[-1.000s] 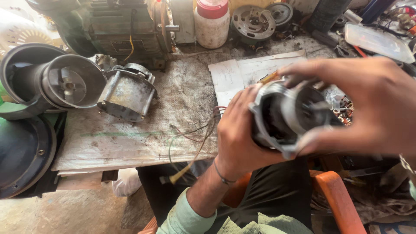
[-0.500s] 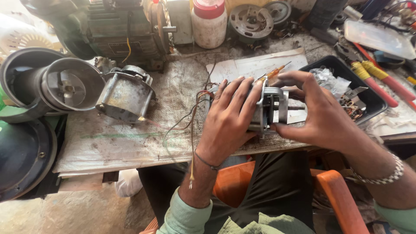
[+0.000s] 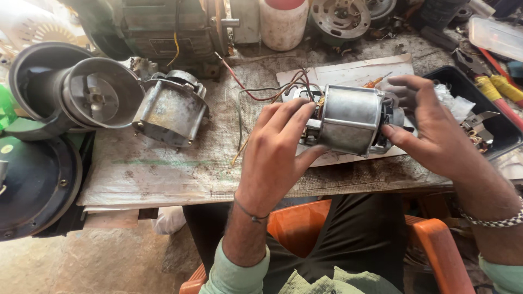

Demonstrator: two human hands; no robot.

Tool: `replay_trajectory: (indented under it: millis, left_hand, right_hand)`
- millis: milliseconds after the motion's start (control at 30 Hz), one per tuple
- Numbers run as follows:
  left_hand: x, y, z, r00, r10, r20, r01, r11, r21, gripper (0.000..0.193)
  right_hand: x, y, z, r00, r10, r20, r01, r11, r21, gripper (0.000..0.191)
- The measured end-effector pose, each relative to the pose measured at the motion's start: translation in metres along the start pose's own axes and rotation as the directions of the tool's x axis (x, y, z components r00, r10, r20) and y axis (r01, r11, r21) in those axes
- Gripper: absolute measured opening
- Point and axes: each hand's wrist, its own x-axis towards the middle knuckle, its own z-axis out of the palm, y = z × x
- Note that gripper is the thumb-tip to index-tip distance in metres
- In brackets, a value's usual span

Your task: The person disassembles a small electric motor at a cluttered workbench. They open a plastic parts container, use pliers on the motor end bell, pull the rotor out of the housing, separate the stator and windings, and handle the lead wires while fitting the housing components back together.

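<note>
Here, left to right across the bench:

Left edge: dark round housings (image 3: pixel 65 92) crowd the bench's (image 3: pixel 163 169) left end and spill past it; no room to slide anything that way.

Spare casing: a grey metal motor casing (image 3: pixel 171 109) lies on its side, well apart from the hands; a careless sweep of the forearm could knock it.

Wires: red, green and dark wires (image 3: pixel 245 92) trail from the motor over the bench; I judge they could snag under the left palm or tug loose if the motor is turned.

Left hand: the left hand (image 3: pixel 278 155) grips the motor's wired end, fingers curled over its top.

Motor: the small silver motor (image 3: pixel 348 117) lies sideways on a sheet of paper (image 3: pixel 354 73), near the bench's front edge; being round, it might roll toward the lap if both grips slacken.

Right hand: the right hand (image 3: pixel 436 130) pinches the motor's other end with thumb and fingertips, a light hold that could slip.

Right side: a black tray (image 3: pixel 463 81) of small parts sits just beside the right hand; an elbow swing could upset it.

Open room: the bare patch of bench between the casing and the left hand.
</note>
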Motion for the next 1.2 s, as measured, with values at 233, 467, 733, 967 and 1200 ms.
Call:
replay_trajectory:
  millis: [233,467,733,967,1200]
  left_hand:
    - [0.002,-0.004,0.009,1.000,0.020,0.023,-0.020,1.000,0.006,0.048]
    - [0.000,-0.008,0.010,1.000,0.012,0.002,-0.012,1.000,-0.003,0.049]
    - [0.001,-0.010,0.011,1.000,0.018,0.008,-0.018,1.000,-0.001,0.048]
    - [0.001,-0.009,0.010,1.000,0.007,0.015,-0.006,1.000,-0.010,0.048]
    - [0.001,-0.010,0.010,1.000,0.023,0.011,-0.023,1.000,-0.004,0.048]
  right_hand:
    - [0.004,0.000,0.001,0.999,-0.031,0.020,0.026,0.977,0.214,0.090]
    - [0.006,0.006,-0.002,0.994,-0.063,0.091,0.045,0.983,0.180,0.082]
    - [0.006,0.012,-0.003,0.997,0.062,0.056,-0.074,0.965,0.252,0.083]
    - [0.008,0.014,-0.004,0.941,0.327,0.084,-0.337,0.927,0.168,0.071]
    - [0.010,0.007,-0.005,0.972,0.194,0.132,-0.223,0.937,0.269,0.087]
